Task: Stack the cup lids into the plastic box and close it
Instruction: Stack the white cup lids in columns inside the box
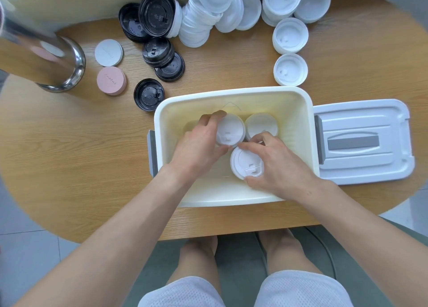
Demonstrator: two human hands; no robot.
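Person, seen from a head-worn camera: two bare arms, light shorts, bare legs.

Both forearms are uncovered to the edge of the picture; no sleeve shows on either. Left hand (199, 144) and right hand (281, 167) carry no glove, ring, watch or band that can be made out. Shorts (298, 290): pale, white to faintly lilac, of a fine perforated mesh fabric, ending above the knees. Legs (199, 258) bare below the hem.
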